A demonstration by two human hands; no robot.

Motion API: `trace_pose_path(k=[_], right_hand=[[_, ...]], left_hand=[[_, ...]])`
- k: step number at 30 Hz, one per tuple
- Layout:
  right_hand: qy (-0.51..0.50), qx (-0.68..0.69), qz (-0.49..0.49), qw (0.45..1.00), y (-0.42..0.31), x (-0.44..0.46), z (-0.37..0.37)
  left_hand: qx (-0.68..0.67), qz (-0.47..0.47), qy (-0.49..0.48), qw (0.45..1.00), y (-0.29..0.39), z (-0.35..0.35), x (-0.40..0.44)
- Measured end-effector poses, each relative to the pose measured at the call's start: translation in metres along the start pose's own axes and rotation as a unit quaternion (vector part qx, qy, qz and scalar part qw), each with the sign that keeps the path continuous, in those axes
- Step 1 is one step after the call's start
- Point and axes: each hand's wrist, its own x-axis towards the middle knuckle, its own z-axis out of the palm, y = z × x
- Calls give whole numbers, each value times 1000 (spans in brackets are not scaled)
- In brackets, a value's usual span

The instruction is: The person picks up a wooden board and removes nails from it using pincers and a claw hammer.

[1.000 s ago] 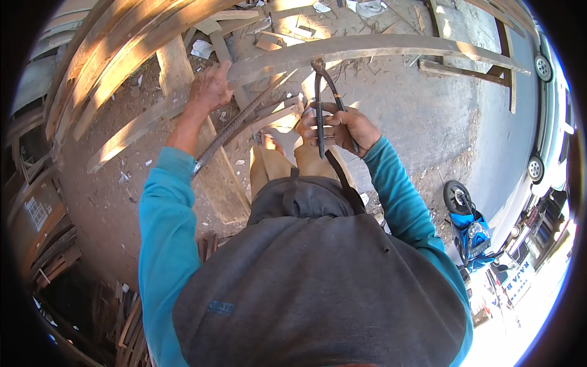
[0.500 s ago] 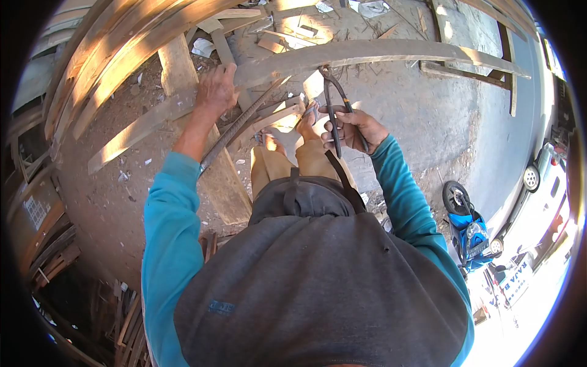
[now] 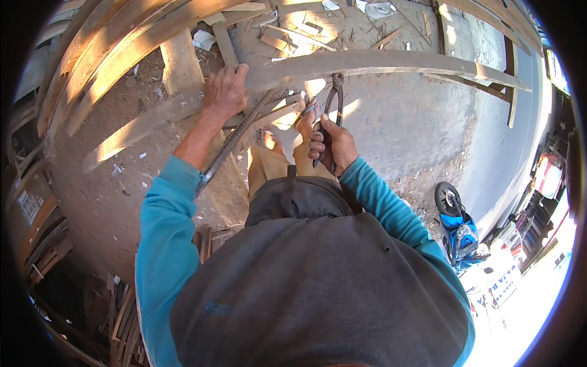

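Note:
A long wooden beam (image 3: 367,61) runs across the view in front of me. My left hand (image 3: 225,92) rests on its left part, fingers closed over the top. In my right hand (image 3: 335,147) is a pair of pincers (image 3: 337,81), gripped by the handles. Their jaws point away from me and meet the beam's near edge; whether they bite on anything is too small to tell. A dark ribbed metal bar (image 3: 235,137) slants beside my left forearm, its upper end close to the beam.
Stacked timber (image 3: 116,55) curves along the upper left. A wide board (image 3: 180,64) lies under the beam. Wood scraps (image 3: 278,43) and paper litter the ground ahead. A wooden frame (image 3: 510,79) supports the right side. A blue motorcycle (image 3: 458,235) stands at the right.
My right hand has moved slightly left and closed the pincers' handles, which were spread wider. The jaws have shifted a little right along the beam. My left hand stays on the beam.

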Motion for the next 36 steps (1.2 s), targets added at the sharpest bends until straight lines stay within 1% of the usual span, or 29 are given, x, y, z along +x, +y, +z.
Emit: trace_pose_path(k=[2,4,5,6,8,9,10,11,12,13,15,16,18,19,20,22,24,25,27,31,34,36], right_hand=[[13,28,-13,999,11,6,14],[13,70,-65,995,25,18,22],[37,88,-88,992,34,27,30],[38,120,-108,986,39,32,44],[101,169,-155,968,52,58,73],[168,167,-191,953,56,76,96],[285,108,-207,930,51,91,121],[287,104,-205,930,54,105,122],[288,100,-205,930,51,114,126],[289,106,-206,929,56,116,115],[101,143,-207,963,62,95,86],[99,138,-206,964,63,83,72],[70,4,-189,979,61,57,43],[72,2,-189,979,56,41,31],[50,-23,-161,985,46,23,21],[18,-79,-121,989,18,-12,7],[-84,-88,-104,987,-5,-27,-17],[-85,-92,-103,987,-11,-30,-29],[-169,-84,-53,981,-18,-29,-49],[-158,-107,-41,981,-25,-27,-56],[-162,-137,-50,976,-35,-26,-60],[-178,-135,-28,974,-48,-29,-57]], left_hand=[[-26,4,-14,1000,-1,-3,2],[-25,5,-19,1000,-1,-1,1],[-21,5,-21,1000,-2,-2,3],[-18,11,-17,1000,-4,-2,7],[-16,-17,-72,997,-4,-1,9],[-11,-10,-69,998,-1,-1,10],[-32,-11,-85,996,-3,-4,12],[-47,-14,-100,994,-9,-13,18],[-32,-7,-92,995,-14,-23,27],[-43,-17,-101,994,-10,-25,25],[-64,-36,-112,991,1,-25,14],[-58,-41,-110,991,4,-28,12],[-54,-46,-105,992,5,-28,10],[-45,-27,-82,995,3,-23,7],[-36,-9,-58,998,3,-18,5],[-35,-10,-46,998,2,-12,3],[-31,-16,-33,999,1,-11,1],[-35,-8,-27,999,1,-11,0],[-40,-1,-19,999,2,-10,0],[-27,-5,-13,1000,3,-12,-3],[-19,-5,-3,1000,5,-10,-4],[-12,-7,5,1000,6,-8,-4]])
